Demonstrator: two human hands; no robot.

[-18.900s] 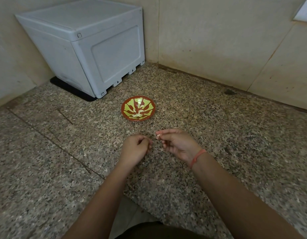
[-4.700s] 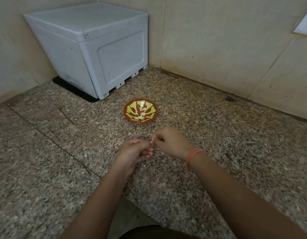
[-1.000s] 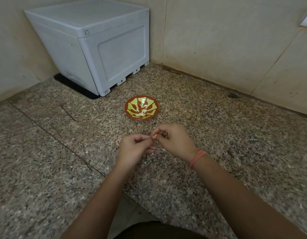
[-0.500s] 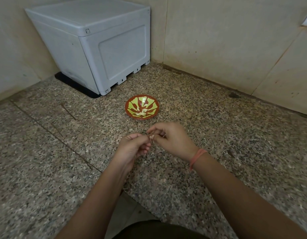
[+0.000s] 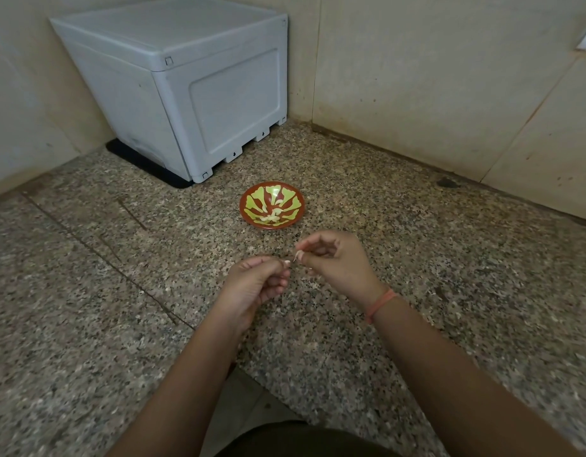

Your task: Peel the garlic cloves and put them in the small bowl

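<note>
Right hand (image 5: 337, 258) pinches pale garlic clove (image 5: 296, 256) above worktop (image 5: 449, 258), prob. for peeling. Left hand (image 5: 255, 282) is curled just beside; contents can't tell. Small bowl (image 5: 252, 201) sits near, so drops stay short.

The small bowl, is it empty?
Not empty: a few pale peeled garlic cloves lie at the bottom of the small bowl.

We look down on a speckled granite floor (image 5: 87, 308) filling the lower frame. At upper left a grey plastic box (image 5: 192, 94) stands on a black mat (image 5: 146, 166), in the corner of stained beige walls (image 5: 433, 77).
</note>
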